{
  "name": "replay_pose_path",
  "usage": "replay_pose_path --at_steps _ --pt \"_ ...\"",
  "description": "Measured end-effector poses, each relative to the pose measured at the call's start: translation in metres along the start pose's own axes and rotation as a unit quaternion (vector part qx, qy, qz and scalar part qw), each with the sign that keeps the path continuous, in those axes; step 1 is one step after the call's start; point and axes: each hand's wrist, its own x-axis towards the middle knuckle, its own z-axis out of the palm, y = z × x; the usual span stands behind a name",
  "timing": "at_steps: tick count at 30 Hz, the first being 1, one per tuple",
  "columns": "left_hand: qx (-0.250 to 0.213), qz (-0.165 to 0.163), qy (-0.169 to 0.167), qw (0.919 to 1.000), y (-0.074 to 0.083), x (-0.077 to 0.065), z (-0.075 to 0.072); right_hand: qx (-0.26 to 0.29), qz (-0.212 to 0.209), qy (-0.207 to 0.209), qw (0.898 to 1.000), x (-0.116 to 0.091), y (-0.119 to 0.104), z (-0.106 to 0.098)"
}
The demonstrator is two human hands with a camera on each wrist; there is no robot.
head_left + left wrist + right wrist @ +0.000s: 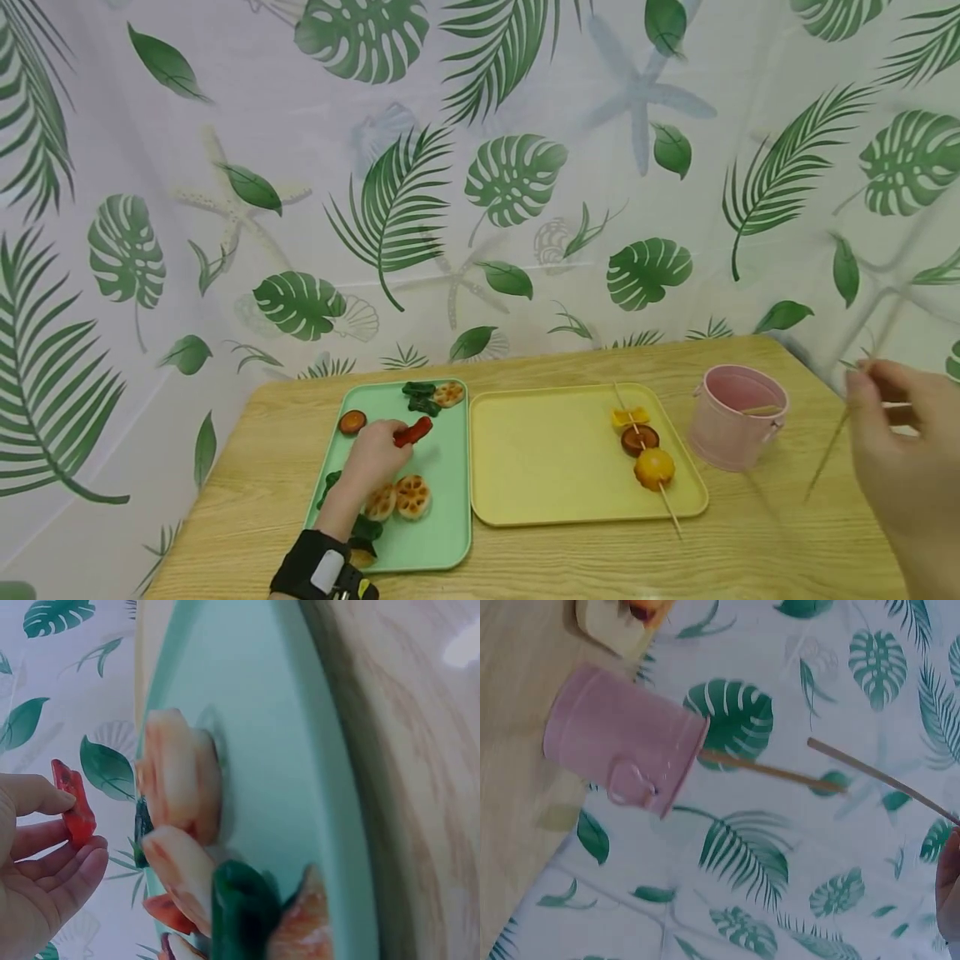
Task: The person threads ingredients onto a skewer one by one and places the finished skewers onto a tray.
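Observation:
My left hand point(372, 458) is over the green tray point(441, 521) and pinches a glossy red food piece point(413, 432), like a strip of red pepper, between thumb and fingers. The left wrist view shows the red piece point(75, 806) held clear of the tray. Lotus root slices point(412, 497) lie below that hand, with dark green pieces point(367, 528) nearby. Off to the right, my right hand point(900, 437) grips a thin bare wooden skewer point(828, 450), slanting down to the left. In the right wrist view only part of this hand point(949, 885) appears, with the skewer point(885, 778).
A yellow tray point(540, 458) adjoins the green one. Across its right side lies a skewer carrying a yellow piece point(628, 417), a mushroom slice point(639, 440) and a round yellow piece point(655, 469). A pink bucket point(727, 433) with a stick inside stands beside it.

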Motion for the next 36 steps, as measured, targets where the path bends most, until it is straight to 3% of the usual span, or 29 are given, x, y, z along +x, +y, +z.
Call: replay_pose_path --at_steps 4,7,9,13,16,20,22,24,28,32,36 --pt "0.003 -0.001 -0.001 1.0000 0.009 0.001 -0.002 -0.027 -0.106 -0.088 0.990 -0.026 -0.007 0.030" --pt "-0.003 0.003 0.001 1.0000 0.017 0.001 -0.003 -0.026 -0.131 -0.183 0.974 -0.052 -0.013 0.053" --pt "-0.008 0.013 0.000 0.9999 0.022 0.000 -0.003 -0.007 -0.116 -0.247 0.962 -0.070 -0.019 0.066" --pt "-0.034 0.020 -0.009 0.9992 0.036 -0.001 -0.005 0.051 -0.023 -0.351 0.935 -0.100 -0.037 0.085" --pt "-0.060 0.023 -0.022 0.9977 0.049 -0.002 -0.007 0.120 0.089 -0.419 0.896 -0.114 -0.053 0.094" --pt "-0.077 0.049 -0.031 0.9954 0.066 -0.002 -0.010 0.180 0.219 -0.502 0.817 -0.120 -0.069 0.107" --pt "-0.080 0.060 -0.033 0.9944 0.071 -0.001 -0.010 0.192 0.247 -0.531 0.788 -0.122 -0.074 0.114" --pt "-0.082 0.065 -0.037 0.9938 0.073 -0.001 -0.009 0.205 0.256 -0.548 0.769 -0.125 -0.077 0.119" --pt "-0.083 0.058 -0.043 0.9939 0.072 -0.002 -0.005 0.213 0.269 -0.565 0.750 -0.133 -0.080 0.128" --pt "-0.089 0.054 -0.045 0.9935 0.072 -0.005 -0.005 0.217 0.272 -0.570 0.744 -0.138 -0.082 0.132" --pt "-0.095 0.059 -0.046 0.9927 0.072 -0.007 -0.005 0.219 0.263 -0.574 0.744 -0.139 -0.084 0.134"
